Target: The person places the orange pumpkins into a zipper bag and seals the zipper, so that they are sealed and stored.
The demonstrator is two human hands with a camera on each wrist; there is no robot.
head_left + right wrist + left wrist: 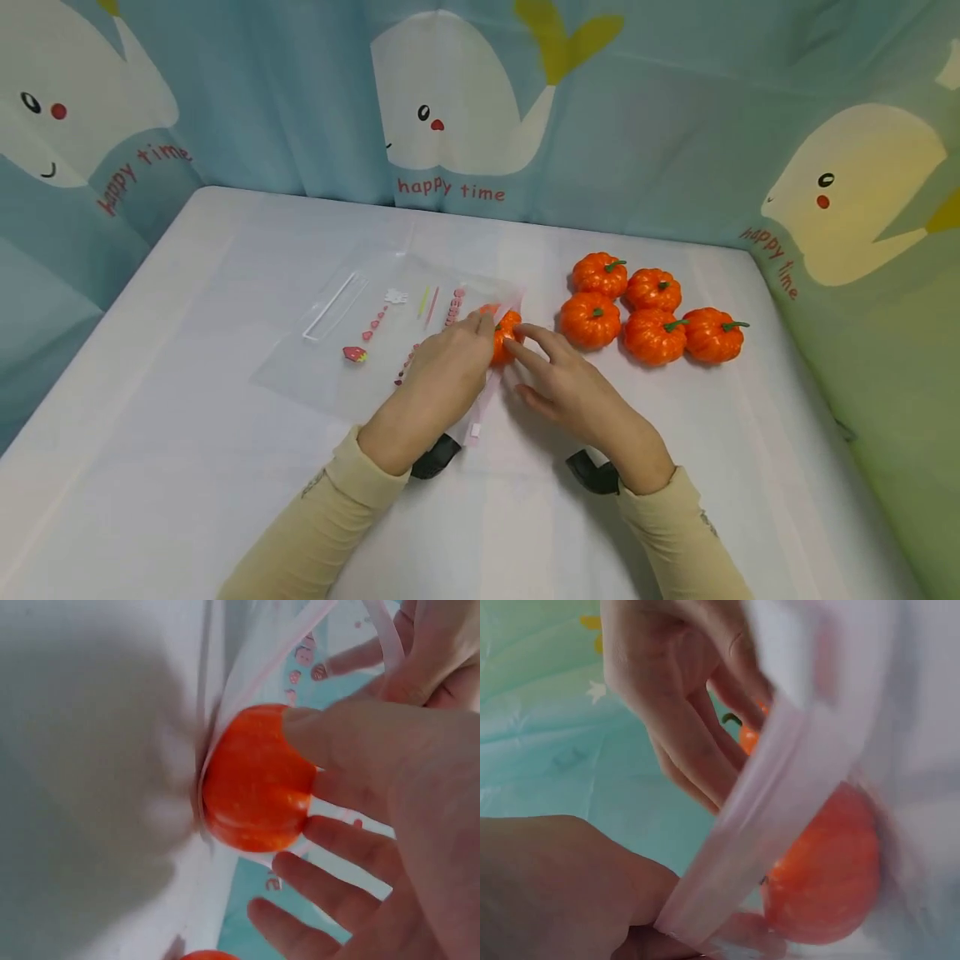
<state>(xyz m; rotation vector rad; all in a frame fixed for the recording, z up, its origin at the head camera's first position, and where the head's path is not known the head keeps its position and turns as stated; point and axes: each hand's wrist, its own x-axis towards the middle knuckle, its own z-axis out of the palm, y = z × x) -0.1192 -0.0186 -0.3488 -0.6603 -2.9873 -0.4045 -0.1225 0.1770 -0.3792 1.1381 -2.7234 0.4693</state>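
A small orange pumpkin [506, 327] sits at the mouth of a clear, printed zip bag [378, 379]. My left hand [450, 358] pinches the bag's pink zip edge [739, 829] and holds the mouth up. The left wrist view shows the pumpkin [829, 874] through the plastic. With the thumb and fingertips of my right hand [573, 385], I touch the pumpkin [259, 784] from the outer side; the fingers are spread and fairly straight. The white zip slider [475, 430] is at the bag's near corner.
Several more orange pumpkins [652, 336] with green stems are grouped to the right, beyond my right hand. The bag lies on a white-covered table [150, 467]. A blue-green curtain [675, 125] with whale prints hangs behind and at the sides.
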